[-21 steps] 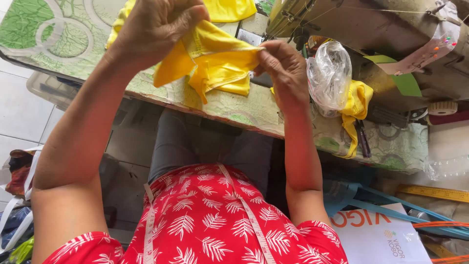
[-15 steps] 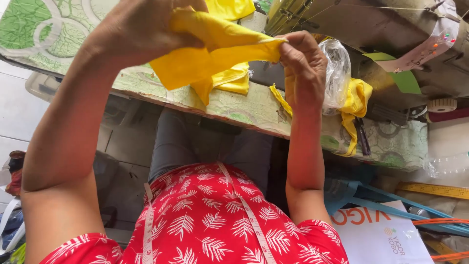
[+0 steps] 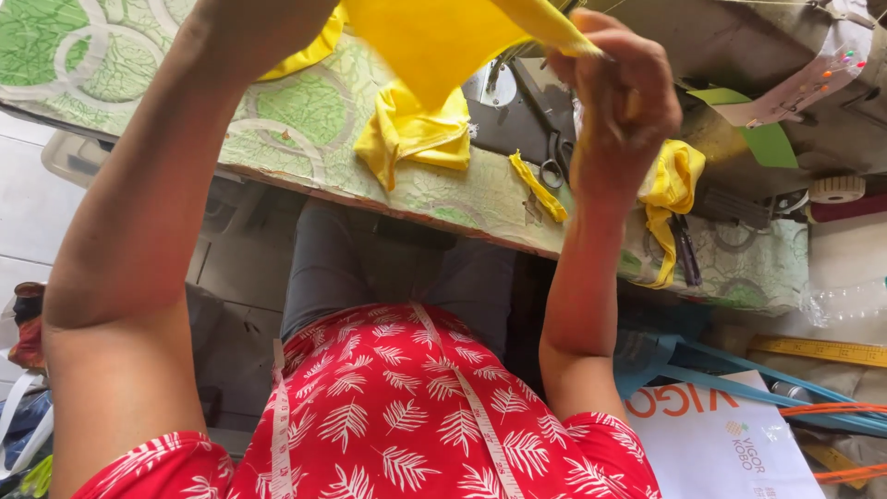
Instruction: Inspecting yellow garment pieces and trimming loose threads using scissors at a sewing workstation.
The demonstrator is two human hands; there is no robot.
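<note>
I hold a yellow piece of cloth (image 3: 434,42) up close above the table, and it runs off the top of the picture. My right hand (image 3: 614,102) pinches its right corner. My left forearm (image 3: 176,185) reaches up to the cloth's left side, but the hand itself is cut off by the top edge. Under the raised cloth, a folded yellow cloth (image 3: 411,134) lies on the green patterned table (image 3: 277,129). A thin yellow strip (image 3: 539,185) and scissors (image 3: 554,168) lie beside it.
Another bunch of yellow cloth (image 3: 672,185) hangs at the table's right front edge, by a grey sewing machine (image 3: 739,46). A white measuring tape (image 3: 480,416) hangs over my red leaf-print top. On the floor at the right are a white bag (image 3: 721,444) and a yellow ruler (image 3: 818,349).
Both hands have lifted the yellow cloth higher and spread it wider. The left hand has gone out of the top of the frame, and the right hand has moved right and up.
</note>
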